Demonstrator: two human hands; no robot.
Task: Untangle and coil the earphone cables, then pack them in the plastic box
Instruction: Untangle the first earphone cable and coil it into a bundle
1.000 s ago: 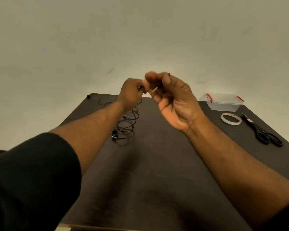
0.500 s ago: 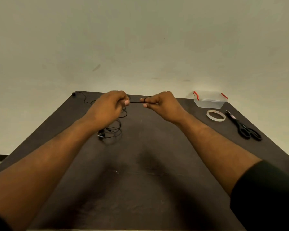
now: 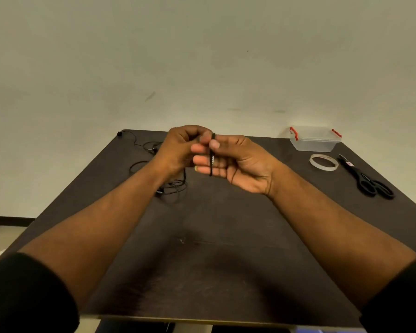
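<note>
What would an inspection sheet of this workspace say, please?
Surface: dark table.
Job's things: clear plastic box with red clasps, far right; earphone cable wound round the right fingers.
Clutter: tape roll and black scissors, right side.
Grippers: left hand pinches the cable; right hand holds it under the thumb.
Cables: loose loops on the table beneath the left hand, one end at the far left corner.
Surroundings: plain wall.

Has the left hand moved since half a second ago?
Yes. The left hand has shifted right, toward the plastic box, and now meets the right hand.
</note>
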